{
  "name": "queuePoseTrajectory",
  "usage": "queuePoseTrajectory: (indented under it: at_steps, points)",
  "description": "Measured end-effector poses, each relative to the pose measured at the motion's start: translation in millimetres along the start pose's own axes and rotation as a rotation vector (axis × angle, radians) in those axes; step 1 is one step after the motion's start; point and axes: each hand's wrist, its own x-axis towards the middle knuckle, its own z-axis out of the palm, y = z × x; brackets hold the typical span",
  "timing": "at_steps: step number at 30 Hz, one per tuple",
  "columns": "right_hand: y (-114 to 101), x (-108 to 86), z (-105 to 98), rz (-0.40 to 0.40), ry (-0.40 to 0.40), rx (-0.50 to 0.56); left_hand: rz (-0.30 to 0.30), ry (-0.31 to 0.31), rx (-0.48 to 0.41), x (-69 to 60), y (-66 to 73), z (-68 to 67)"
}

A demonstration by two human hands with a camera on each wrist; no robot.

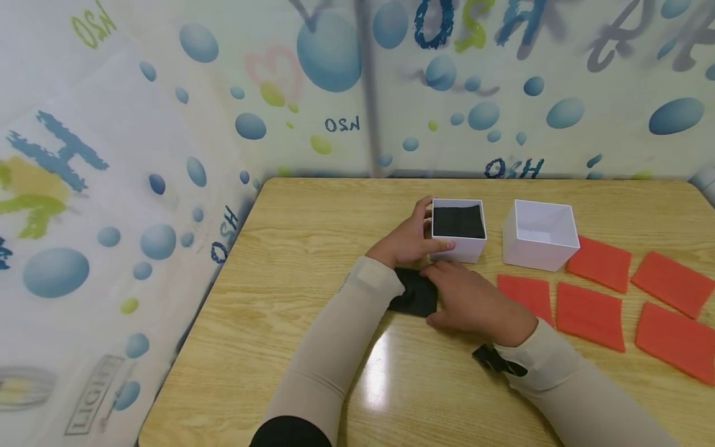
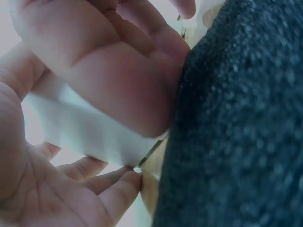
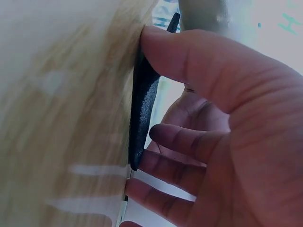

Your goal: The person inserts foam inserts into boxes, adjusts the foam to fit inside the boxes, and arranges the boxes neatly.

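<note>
My left hand (image 1: 406, 241) grips a small white box (image 1: 471, 249), with the thumb along its front wall and the other fingers behind its left side. Inside that box lies black cloth (image 1: 458, 221), close below the rim. On the table in front is a flat black cloth piece (image 1: 414, 297), partly hidden under the left wrist. My right hand (image 1: 475, 304) pinches this piece at its right end; in the right wrist view the thumb and fingers meet opposite edges of the black cloth (image 3: 144, 101). Dark fuzzy fabric (image 2: 236, 123) fills the right of the left wrist view.
A second white box (image 1: 539, 248), its inside visible, stands to the right of the first. Several red cloth pieces (image 1: 590, 315) lie flat on the right of the wooden table (image 1: 268, 298). A patterned wall covering (image 1: 391, 93) rises behind the table's far edge.
</note>
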Motion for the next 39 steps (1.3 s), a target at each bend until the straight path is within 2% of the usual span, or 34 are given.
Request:
queuePoseTrajectory:
  at_steps: [13, 26, 39]
  points:
    - [1.2, -2.8, -3.1, 0.036, 0.005, 0.039, 0.002, -0.008, -0.067, 0.6, -1.7, 0.9]
    - [1.4, -2.6, -5.7, 0.088, -0.011, 0.036, -0.01, -0.004, -0.086, 0.1, 0.5, 0.1]
    - [4.0, -4.1, -11.6, 0.094, -0.004, 0.049, 0.019, -0.003, -0.036, 1.8, -0.4, 0.4]
